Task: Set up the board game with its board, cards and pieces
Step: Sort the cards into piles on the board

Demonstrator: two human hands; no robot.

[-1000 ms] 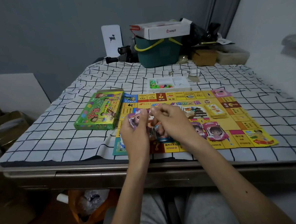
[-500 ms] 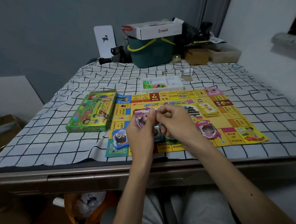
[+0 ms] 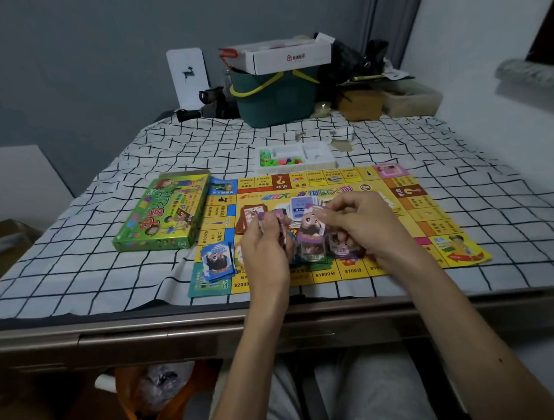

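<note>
The yellow game board (image 3: 410,213) lies flat on the checked cloth near the table's front edge. Over its middle, my left hand (image 3: 266,246) grips a small stack of cards (image 3: 271,218) upright. My right hand (image 3: 360,225) pinches one purple card (image 3: 311,227) with a cartoon face, held just right of the stack. A blue card pile (image 3: 217,261) sits on the board's near left corner. More card piles lie on the board under and behind my hands, partly hidden. A white tray (image 3: 311,156) with small coloured pieces stands behind the board.
The green game box (image 3: 163,214) lies left of the board. At the back stand a teal bucket (image 3: 274,100) with a white carton (image 3: 286,56) on top, a white card (image 3: 188,76), and brown boxes (image 3: 360,104).
My right hand has drawn a purple card away from the stack to the right. The blue pile on the near left corner is uncovered since a second ago. The camera view shifted slightly.
</note>
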